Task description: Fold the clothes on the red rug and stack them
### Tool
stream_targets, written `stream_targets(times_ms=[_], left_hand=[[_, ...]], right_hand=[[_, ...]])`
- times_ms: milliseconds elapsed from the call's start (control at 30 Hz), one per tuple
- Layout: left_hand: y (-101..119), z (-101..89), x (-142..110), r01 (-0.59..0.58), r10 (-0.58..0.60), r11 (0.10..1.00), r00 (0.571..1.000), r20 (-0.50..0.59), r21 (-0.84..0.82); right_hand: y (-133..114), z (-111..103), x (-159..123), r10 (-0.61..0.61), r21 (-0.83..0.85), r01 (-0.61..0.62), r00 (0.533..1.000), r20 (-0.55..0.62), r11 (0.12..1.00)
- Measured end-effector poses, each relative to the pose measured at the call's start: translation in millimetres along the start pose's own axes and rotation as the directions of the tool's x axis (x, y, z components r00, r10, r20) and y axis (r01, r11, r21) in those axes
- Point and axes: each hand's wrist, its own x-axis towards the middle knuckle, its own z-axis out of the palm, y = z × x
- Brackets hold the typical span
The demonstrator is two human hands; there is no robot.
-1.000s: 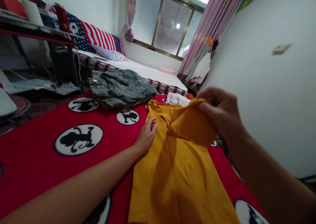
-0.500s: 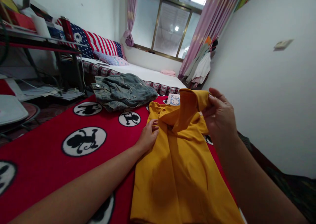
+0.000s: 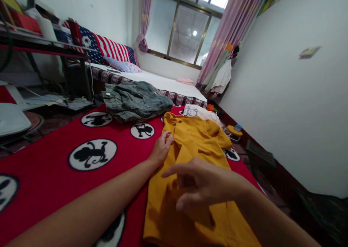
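A mustard-yellow shirt [image 3: 195, 138] lies spread on a red blanket [image 3: 49, 174] printed with black-and-white monkey medallions. My left hand [image 3: 161, 149] rests flat on the shirt's left edge near the shoulder, fingers extended. My right hand [image 3: 202, 185] hovers over the middle of the shirt, fingers loosely spread, holding nothing. The shirt's right sleeve lies folded inward over the chest.
A folded denim jacket [image 3: 136, 100] lies on the blanket beyond the shirt, and a white folded garment [image 3: 197, 112] sits behind the collar. A bed [image 3: 163, 81] with a flag-pattern pillow stands behind. A metal desk [image 3: 40, 47] is at left, a wall at right.
My right hand let go of the raised sleeve, which now lies folded over the shirt. The hand moved down and toward me over the shirt's middle. My left hand stayed put.
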Motion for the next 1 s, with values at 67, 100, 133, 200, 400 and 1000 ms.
stream_targets(times_ms=[67,100,133,200,400,1000], left_hand=[[-3,-0.6,1,-0.003,0.003,1.0,1.0,-0.005,0.005],[-4,-1.0,2,-0.003,0.003,1.0,1.0,-0.014,0.006],[-6,-1.5,3,-0.003,0.003,1.0,1.0,-0.022,0.002],[-7,-2.2,4,-0.004,0.003,1.0,0.999,-0.039,-0.023],[-9,-4.7,2,0.036,-0.044,0.992,0.997,-0.067,-0.122],[18,63.5,177,-0.418,0.068,0.539,0.887,0.457,0.731]], right_hand=[[12,14,15,-0.021,0.05,0.018,0.998,0.055,0.999],[23,18,24,-0.023,0.059,0.024,1.0,-0.018,0.998],[36,20,33,-0.011,0.036,0.016,0.99,-0.141,0.999],[66,24,52,0.016,-0.093,-0.063,0.898,-0.44,0.994],[127,45,77,0.036,-0.465,-0.377,0.806,-0.591,0.801],[123,50,68,0.04,-0.44,-0.341,0.824,-0.565,0.831]])
